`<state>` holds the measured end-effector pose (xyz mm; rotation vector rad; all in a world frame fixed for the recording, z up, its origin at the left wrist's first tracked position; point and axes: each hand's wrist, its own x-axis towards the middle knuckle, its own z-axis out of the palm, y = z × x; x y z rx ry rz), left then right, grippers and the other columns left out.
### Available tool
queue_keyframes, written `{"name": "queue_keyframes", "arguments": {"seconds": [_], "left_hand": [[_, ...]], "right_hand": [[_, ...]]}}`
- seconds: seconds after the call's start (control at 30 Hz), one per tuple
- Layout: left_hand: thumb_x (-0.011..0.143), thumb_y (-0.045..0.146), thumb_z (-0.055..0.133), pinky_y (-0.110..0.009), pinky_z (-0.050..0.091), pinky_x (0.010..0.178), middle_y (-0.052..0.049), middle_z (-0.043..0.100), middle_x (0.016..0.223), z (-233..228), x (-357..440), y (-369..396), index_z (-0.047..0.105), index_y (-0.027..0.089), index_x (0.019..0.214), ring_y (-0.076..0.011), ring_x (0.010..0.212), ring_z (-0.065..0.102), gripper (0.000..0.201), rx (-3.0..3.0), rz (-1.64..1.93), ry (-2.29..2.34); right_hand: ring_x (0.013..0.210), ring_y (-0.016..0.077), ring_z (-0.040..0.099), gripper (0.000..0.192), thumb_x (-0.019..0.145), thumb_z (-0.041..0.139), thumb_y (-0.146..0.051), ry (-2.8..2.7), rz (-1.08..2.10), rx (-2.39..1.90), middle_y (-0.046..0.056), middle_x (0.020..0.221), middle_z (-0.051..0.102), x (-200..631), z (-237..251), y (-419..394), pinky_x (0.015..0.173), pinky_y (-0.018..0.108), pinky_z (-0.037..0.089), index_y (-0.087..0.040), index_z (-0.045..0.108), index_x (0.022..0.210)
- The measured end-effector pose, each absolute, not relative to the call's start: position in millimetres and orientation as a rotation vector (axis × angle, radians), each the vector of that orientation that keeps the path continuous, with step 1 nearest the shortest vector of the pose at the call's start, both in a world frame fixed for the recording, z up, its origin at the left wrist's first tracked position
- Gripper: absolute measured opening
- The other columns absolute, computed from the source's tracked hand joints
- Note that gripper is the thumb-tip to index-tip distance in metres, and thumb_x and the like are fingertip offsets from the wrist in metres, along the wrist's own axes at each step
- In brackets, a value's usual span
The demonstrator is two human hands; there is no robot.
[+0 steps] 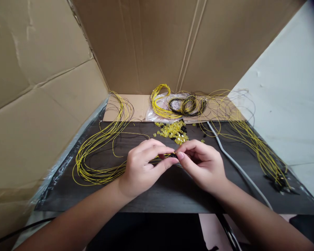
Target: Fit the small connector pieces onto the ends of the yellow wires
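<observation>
My left hand (pixel 143 164) and my right hand (pixel 201 162) meet over the middle of the dark table (pixel 172 195). Their fingertips pinch a small black connector (pixel 174 155) between them, with a thin yellow wire running from it to the left. Just behind the hands lies a pile of small yellow plastic pieces (pixel 172 131). A loose bundle of yellow wires (pixel 99 153) curves along the left side of the table, close to my left hand.
Another bundle of yellow wires (pixel 259 146) runs down the right side, ending in black connectors (pixel 279 183). A clear bag with yellow and black wire coils (pixel 178 104) lies at the back. A grey cable (pixel 235 164) crosses the right side. Cardboard walls (pixel 42 87) enclose the left and back.
</observation>
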<state>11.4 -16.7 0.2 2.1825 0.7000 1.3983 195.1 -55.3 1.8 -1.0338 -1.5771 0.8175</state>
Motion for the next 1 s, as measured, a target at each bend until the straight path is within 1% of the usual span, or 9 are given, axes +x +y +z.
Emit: {"name": "queue_keyframes", "arguments": {"seconds": [0.13,0.27,0.37,0.5,0.63,1.0], "left_hand": [[0.079,0.017,0.079,-0.022,0.052,0.069,-0.003,0.070,0.083,0.6,12.2,-15.9,0.073,0.016,0.091,-0.0102,0.074,0.064,0.014,2.112,1.368,0.688],[0.078,0.017,0.079,-0.023,0.052,0.070,-0.003,0.071,0.083,0.8,11.9,-12.2,0.074,0.018,0.090,-0.0113,0.076,0.064,0.013,1.980,1.342,0.685],[0.079,0.018,0.078,-0.023,0.052,0.070,-0.003,0.071,0.084,0.0,11.0,-9.8,0.074,0.019,0.090,-0.0123,0.078,0.064,0.011,1.860,1.320,0.701],[0.080,0.021,0.078,-0.022,0.049,0.065,-0.003,0.071,0.084,-0.3,10.6,-9.0,0.076,0.020,0.089,-0.0113,0.076,0.063,0.009,1.729,1.312,0.729],[0.080,0.022,0.078,-0.021,0.048,0.064,-0.003,0.071,0.083,0.9,11.3,-8.8,0.076,0.019,0.087,-0.0107,0.074,0.062,0.008,1.695,1.297,0.735],[0.080,0.021,0.078,-0.023,0.049,0.068,-0.003,0.070,0.082,-0.3,10.1,-9.6,0.076,0.020,0.088,-0.0120,0.077,0.061,0.009,1.733,1.279,0.714]], "right_hand": [[0.059,0.0106,0.057,0.004,0.090,0.063,-0.021,-1.583,0.785,-1.023,0.002,0.074,0.065,196.1,1.0,-55.7,0.050,0.023,0.041,-0.018,0.061,0.087],[0.066,0.0125,0.058,0.003,0.088,0.064,-0.017,-1.586,0.669,-1.014,0.003,0.078,0.063,200.6,2.7,-55.4,0.054,0.025,0.041,-0.018,0.061,0.088],[0.060,0.0104,0.052,0.005,0.086,0.064,-0.014,-1.652,0.593,-1.006,0.002,0.075,0.060,203.4,4.5,-55.2,0.052,0.025,0.037,-0.018,0.061,0.086],[0.055,0.0086,0.047,0.007,0.085,0.064,-0.012,-1.701,0.574,-0.981,0.000,0.070,0.056,203.8,6.1,-55.1,0.050,0.025,0.033,-0.018,0.060,0.083],[0.054,0.0083,0.046,0.006,0.085,0.064,-0.013,-1.705,0.560,-0.994,0.000,0.069,0.056,203.2,6.6,-54.5,0.049,0.025,0.032,-0.018,0.060,0.083],[0.054,0.0071,0.043,0.007,0.083,0.064,-0.012,-1.750,0.499,-1.000,-0.002,0.068,0.055,200.6,6.0,-52.6,0.050,0.024,0.031,-0.018,0.060,0.082]]}}
